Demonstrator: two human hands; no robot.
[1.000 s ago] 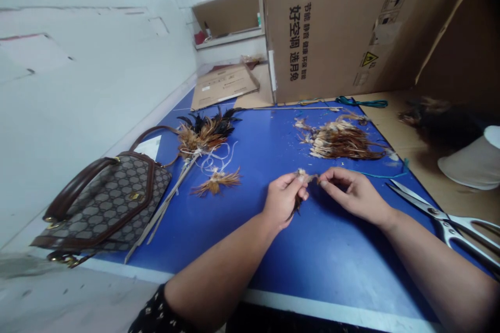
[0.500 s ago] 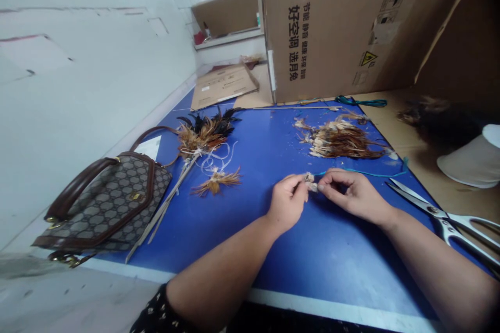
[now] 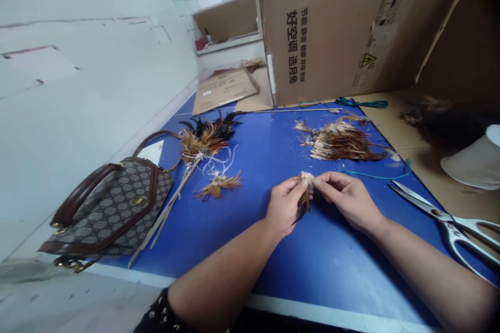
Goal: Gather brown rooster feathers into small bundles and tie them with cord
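Well, blue bench (image 3: 332,265) below, cut-off box (image 3: 336,31) beyond, the left hand (image 3: 286,200) pinched half-hidden feathers (image 3: 305,199); whether the right hand (image 3: 347,195) gripped was unclear.

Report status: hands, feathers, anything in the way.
Left hand pinches small feather bundle. Right hand at bundle's pale end. Scissors lie off to the right, not between hands.

Black sleeve (image 3: 157,317), pale-patterned, possibly floral, bare left hand (image 3: 286,204), bare right hand (image 3: 347,195)
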